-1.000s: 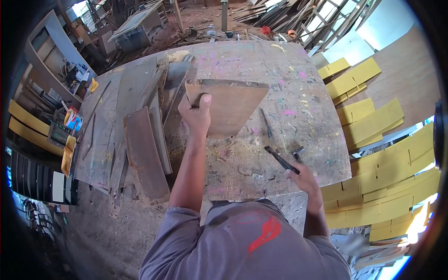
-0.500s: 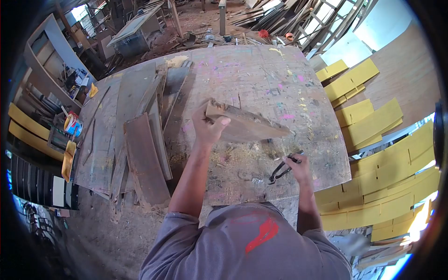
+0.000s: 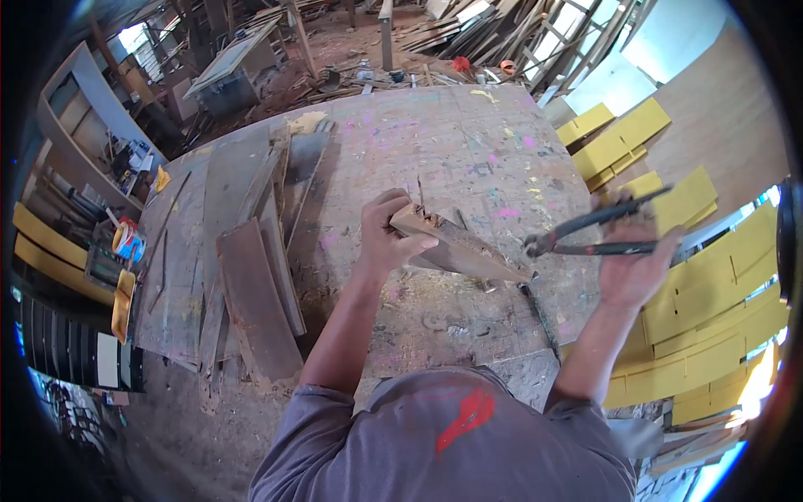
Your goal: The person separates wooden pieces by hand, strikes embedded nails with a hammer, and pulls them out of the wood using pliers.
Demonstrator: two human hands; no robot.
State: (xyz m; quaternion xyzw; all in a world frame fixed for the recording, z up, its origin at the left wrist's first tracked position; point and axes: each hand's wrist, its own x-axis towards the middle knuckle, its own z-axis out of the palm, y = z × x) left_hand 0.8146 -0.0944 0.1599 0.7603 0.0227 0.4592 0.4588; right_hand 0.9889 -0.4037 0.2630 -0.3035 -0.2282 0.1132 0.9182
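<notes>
My left hand (image 3: 389, 230) is wrapped round the end of a wooden board (image 3: 464, 255), thumb on its near face. The board is tilted on edge over the worktable (image 3: 351, 167), and its near end looks rough and splintered. To the right, my right hand (image 3: 631, 259) is raised and grips a pair of pincers (image 3: 585, 234) by its spread black handles. The head of the pincers points left, close to the board's far end but apart from it. A dark rod (image 3: 541, 322) lies on the table below that end.
Several old boards (image 3: 259, 301) lie stacked on the table's left side. Yellow slotted panels (image 3: 707, 276) stand along the right. A paint pot (image 3: 128, 243) and a yellow tray (image 3: 123, 305) are at the left edge. Scrap timber (image 3: 460, 42) is piled behind.
My right hand has lifted the pincers up and to the right, with the handles now wide apart. My left hand has shifted the board slightly right and down. The dark rod has come into view.
</notes>
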